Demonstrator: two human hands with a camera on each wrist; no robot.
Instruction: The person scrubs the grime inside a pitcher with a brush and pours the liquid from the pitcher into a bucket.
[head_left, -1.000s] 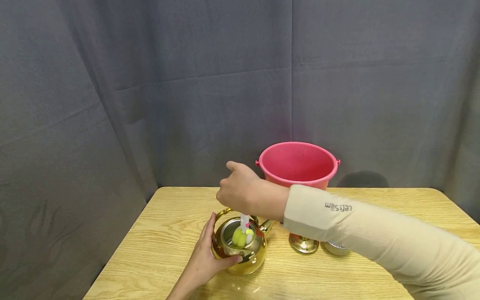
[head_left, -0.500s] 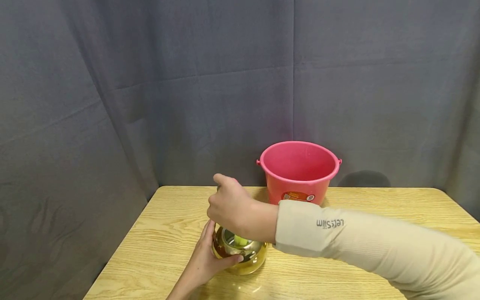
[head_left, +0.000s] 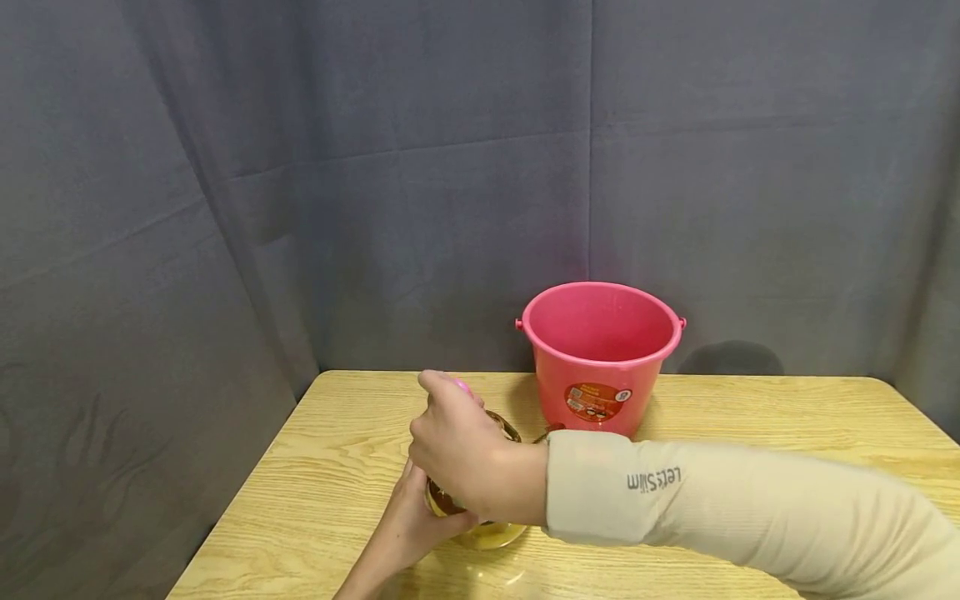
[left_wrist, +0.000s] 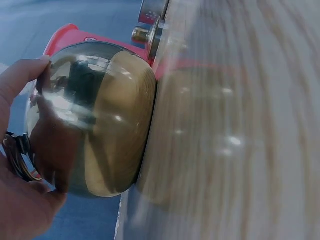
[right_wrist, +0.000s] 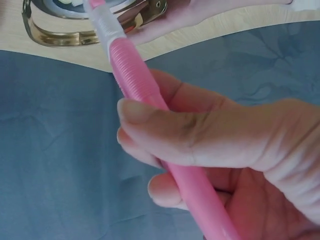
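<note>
The gold kettle (left_wrist: 100,120) stands on the wooden table, its top mostly hidden by my right hand in the head view. My left hand (head_left: 405,521) grips the kettle's left side, thumb at the front and fingers toward the back. Over the opening, my right hand (head_left: 461,446) holds a bottle brush (right_wrist: 135,70) by its ridged pink handle. Thumb and fingers curl round the handle in the right wrist view. The brush slants down into the kettle, with something pale just showing in the mouth. Beside it, the kettle's carrying handle (right_wrist: 60,37) is folded to one side.
A pink bucket (head_left: 555,375) stands at the back of the table, right of the kettle. In the left wrist view, a gold lid (left_wrist: 141,34) and a perforated metal strainer (left_wrist: 150,11) sit beyond the kettle. A grey curtain (head_left: 420,208) hangs behind the table.
My right hand has moved down and slightly left, carrying the brush deeper into the kettle. The green and white brush head is now hidden in the head view. My left hand keeps its grip.
</note>
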